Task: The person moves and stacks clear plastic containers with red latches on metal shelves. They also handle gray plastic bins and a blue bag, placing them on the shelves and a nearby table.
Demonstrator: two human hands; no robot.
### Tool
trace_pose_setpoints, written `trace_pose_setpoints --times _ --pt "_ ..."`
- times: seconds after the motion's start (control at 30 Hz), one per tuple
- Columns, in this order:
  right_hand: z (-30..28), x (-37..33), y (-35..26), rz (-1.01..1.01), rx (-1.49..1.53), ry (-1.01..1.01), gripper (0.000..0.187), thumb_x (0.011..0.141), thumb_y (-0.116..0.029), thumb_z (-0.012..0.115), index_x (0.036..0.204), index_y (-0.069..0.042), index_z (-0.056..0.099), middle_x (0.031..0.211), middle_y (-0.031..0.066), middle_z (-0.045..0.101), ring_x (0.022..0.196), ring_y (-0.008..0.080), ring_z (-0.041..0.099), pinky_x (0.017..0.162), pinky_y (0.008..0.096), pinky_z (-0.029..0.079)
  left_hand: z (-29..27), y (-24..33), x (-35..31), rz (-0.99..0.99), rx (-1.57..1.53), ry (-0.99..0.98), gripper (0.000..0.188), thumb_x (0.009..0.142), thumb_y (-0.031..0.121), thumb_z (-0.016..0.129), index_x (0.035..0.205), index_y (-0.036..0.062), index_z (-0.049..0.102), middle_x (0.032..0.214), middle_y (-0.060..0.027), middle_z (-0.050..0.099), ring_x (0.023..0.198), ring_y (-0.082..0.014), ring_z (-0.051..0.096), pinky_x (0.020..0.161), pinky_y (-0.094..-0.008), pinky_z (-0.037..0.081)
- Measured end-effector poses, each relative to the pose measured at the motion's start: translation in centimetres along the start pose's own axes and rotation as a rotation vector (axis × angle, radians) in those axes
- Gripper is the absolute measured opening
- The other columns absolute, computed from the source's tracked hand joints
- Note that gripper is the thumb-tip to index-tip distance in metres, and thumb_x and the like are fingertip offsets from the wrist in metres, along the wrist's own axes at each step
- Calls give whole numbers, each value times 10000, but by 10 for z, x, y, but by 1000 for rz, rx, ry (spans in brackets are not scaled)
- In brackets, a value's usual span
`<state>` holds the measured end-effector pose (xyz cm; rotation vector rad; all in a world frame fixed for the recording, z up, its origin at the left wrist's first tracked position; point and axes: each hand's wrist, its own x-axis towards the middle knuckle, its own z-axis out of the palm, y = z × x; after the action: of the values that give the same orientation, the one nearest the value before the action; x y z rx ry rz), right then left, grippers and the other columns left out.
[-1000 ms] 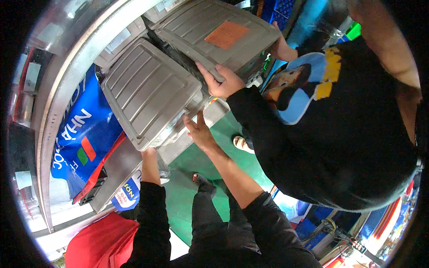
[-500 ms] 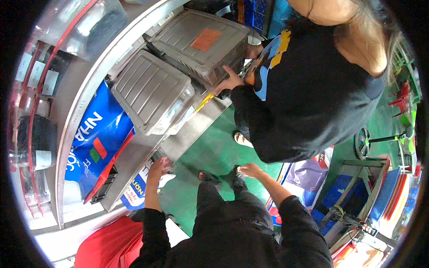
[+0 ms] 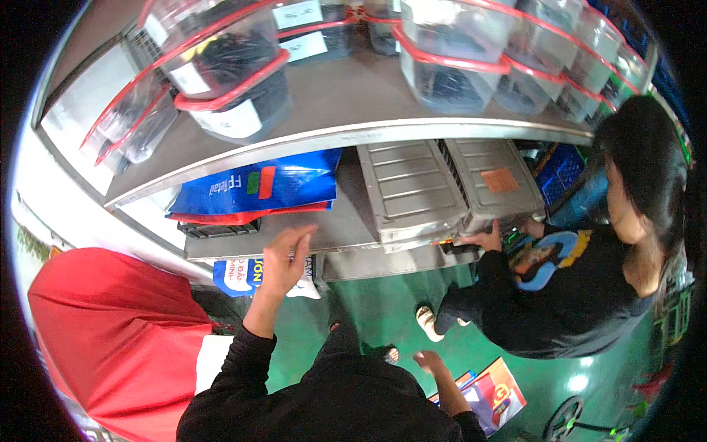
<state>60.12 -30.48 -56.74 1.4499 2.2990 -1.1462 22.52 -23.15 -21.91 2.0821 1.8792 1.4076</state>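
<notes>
My left hand [image 3: 287, 259] is raised in front of the lower shelf [image 3: 352, 225], fingers stretched and thumb apart, holding nothing. Behind it on that shelf lies a folded blue plastic sheet or bag [image 3: 294, 180] with a red edge, over a black crate [image 3: 221, 228]. My right hand [image 3: 429, 362] hangs low at my side above the green floor, its fingers loosely apart with nothing visible in them. Two grey lidded storage boxes, a left one [image 3: 412, 184] and a right one [image 3: 495, 173] with an orange label, stand right of the blue sheet. A co-worker's hand [image 3: 484, 237] touches the right box's front.
Clear tubs with red lids [image 3: 453, 66] line the upper shelf [image 3: 353, 125]. A red cloth-covered shape [image 3: 121, 331] stands at my left. The co-worker in black [image 3: 567, 302] is at my right. Printed bags [image 3: 497, 398] lie near my right hand; a black wheel [image 3: 563, 420] is beyond.
The view has turned left, bringing the shelves in front of me. My left hand has risen toward the blue sheet. The co-worker still has hands at the right box.
</notes>
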Motion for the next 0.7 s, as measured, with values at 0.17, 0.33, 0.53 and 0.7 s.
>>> trace_pose_setpoints --times 0.17,0.33,0.53,0.7 --pt "-235 9 -231 -607 209 541 260 859 -197 581 1090 -79 597 1058 153 621 966 323 600 795 384 494 -76 12 67 276 156 501 245 823 -8 523 1057 4 598 1086 -162 600 1049 -280 547 914 -372 408" --pt "-381 -24 -407 -1004 238 1029 452 781 -102 661 1197 -32 498 1118 186 558 1042 366 551 850 406 473 -152 -34 140 -11 -314 579 465 946 258 456 1351 58 347 1373 -108 378 1278 -237 340 1019 -395 305" --pt "-418 42 -487 -986 279 1091 1114 599 -283 825 1429 -97 106 1408 283 208 1264 436 324 974 468 401 -186 -68 195 -316 -638 199 773 891 544 444 1444 124 104 1493 -121 130 1358 -364 126 1019 -547 231" --pt "-409 55 -505 -845 363 1086 1211 542 -315 854 1428 -60 69 1414 309 164 1310 419 246 1028 453 331 -167 -92 198 -333 -717 107 821 858 589 469 1451 180 76 1491 -108 129 1344 -373 155 1016 -566 211"
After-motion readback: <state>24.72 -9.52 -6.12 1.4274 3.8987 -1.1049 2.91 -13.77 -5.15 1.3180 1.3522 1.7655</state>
